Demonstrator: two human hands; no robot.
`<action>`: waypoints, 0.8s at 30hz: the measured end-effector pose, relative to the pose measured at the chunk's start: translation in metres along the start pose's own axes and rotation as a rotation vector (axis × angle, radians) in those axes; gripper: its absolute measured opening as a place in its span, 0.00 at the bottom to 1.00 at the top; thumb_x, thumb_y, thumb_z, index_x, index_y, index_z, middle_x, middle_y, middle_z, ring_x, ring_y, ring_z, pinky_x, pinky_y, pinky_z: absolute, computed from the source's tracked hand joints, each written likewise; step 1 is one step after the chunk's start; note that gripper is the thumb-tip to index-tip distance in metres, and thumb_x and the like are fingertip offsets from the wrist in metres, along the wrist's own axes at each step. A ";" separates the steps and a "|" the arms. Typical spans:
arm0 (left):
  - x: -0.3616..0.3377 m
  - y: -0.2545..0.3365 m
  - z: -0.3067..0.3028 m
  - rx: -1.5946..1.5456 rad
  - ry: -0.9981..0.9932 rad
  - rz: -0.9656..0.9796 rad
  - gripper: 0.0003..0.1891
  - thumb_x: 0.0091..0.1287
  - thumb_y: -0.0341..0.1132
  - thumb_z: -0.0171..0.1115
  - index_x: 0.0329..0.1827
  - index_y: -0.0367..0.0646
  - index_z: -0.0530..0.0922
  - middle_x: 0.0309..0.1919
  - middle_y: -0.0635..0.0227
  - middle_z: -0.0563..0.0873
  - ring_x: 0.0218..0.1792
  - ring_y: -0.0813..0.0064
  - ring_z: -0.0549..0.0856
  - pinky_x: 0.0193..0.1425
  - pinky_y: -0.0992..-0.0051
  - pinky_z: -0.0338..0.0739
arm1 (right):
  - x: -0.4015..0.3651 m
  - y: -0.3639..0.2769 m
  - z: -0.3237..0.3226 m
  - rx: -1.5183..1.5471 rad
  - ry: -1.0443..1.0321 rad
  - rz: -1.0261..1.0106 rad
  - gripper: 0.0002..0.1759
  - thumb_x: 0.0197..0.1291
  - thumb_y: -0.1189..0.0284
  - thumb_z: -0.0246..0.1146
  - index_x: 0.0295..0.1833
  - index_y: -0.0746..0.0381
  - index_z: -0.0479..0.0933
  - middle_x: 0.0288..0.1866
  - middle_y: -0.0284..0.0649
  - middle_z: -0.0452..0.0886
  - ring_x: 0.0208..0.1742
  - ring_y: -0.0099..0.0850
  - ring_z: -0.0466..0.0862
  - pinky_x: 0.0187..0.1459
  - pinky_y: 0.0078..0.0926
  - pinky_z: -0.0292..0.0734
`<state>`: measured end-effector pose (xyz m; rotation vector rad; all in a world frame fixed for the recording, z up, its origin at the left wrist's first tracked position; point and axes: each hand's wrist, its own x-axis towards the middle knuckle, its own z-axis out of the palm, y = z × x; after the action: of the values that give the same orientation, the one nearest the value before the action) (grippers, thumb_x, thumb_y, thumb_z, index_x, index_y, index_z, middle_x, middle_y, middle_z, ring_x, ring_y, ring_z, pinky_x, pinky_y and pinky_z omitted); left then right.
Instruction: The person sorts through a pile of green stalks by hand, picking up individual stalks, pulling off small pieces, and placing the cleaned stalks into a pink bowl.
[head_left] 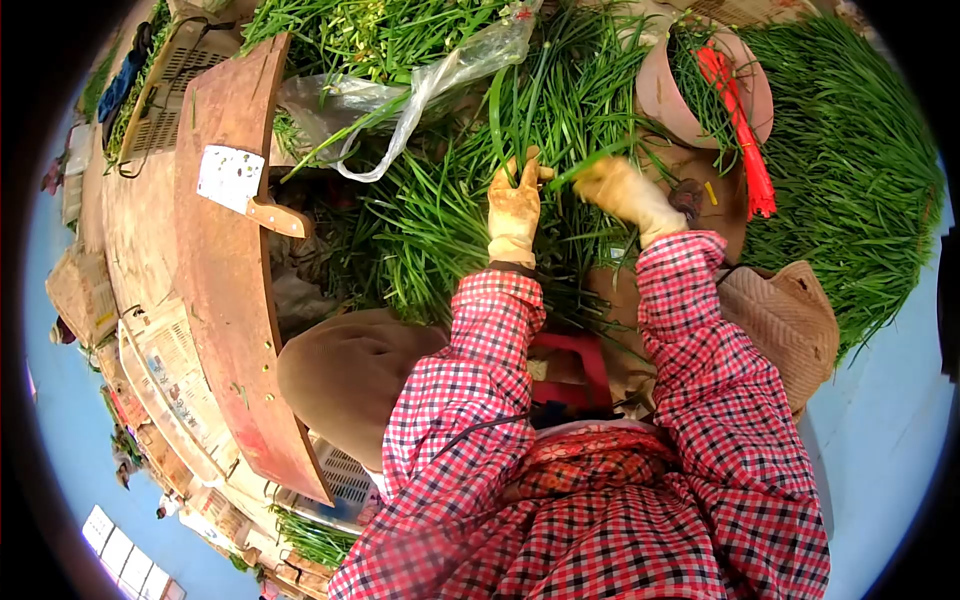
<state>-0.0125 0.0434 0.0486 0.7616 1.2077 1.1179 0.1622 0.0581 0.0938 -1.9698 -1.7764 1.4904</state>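
Head view, left hand (515,208), right hand (622,196) among green leaves (420,220), crate lettering (182,402) illegible

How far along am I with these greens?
Partway, by the look of it. The dense, evenly laid greens on your right look done. In work are a few long blades at your left hand and blurred right hand. The loose, tangled pile under your hands seems left to do; red strips lie across the pink tub.

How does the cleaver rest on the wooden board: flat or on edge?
Flat. The cleaver shows its broad blade face up on the board, its handle jutting past the edge.
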 end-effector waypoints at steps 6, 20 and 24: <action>0.001 -0.014 -0.002 -0.107 -0.148 -0.094 0.15 0.72 0.33 0.44 0.57 0.35 0.69 0.40 0.55 0.82 0.37 0.70 0.80 0.43 0.80 0.75 | 0.020 -0.055 -0.048 -0.072 0.466 -0.222 0.20 0.66 0.77 0.49 0.62 0.54 0.69 0.57 0.38 0.77 0.51 0.24 0.80 0.54 0.21 0.76; -0.013 0.027 0.007 0.161 -0.158 -0.140 0.12 0.68 0.36 0.55 0.47 0.37 0.79 0.25 0.68 0.82 0.28 0.80 0.79 0.39 0.82 0.70 | 0.050 -0.043 -0.030 0.981 0.314 -0.081 0.27 0.60 0.54 0.61 0.51 0.69 0.76 0.47 0.42 0.82 0.48 0.29 0.81 0.46 0.25 0.73; -0.012 0.023 0.006 0.154 -0.169 -0.196 0.13 0.66 0.38 0.58 0.47 0.38 0.79 0.25 0.71 0.83 0.29 0.81 0.77 0.38 0.83 0.69 | 0.051 -0.041 -0.020 0.994 0.418 -0.196 0.14 0.62 0.68 0.60 0.47 0.68 0.78 0.41 0.35 0.85 0.41 0.21 0.82 0.40 0.16 0.71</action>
<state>-0.0122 0.0402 0.0747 0.8187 1.2050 0.7914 0.1390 0.1226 0.1010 -1.3770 -0.7637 1.3484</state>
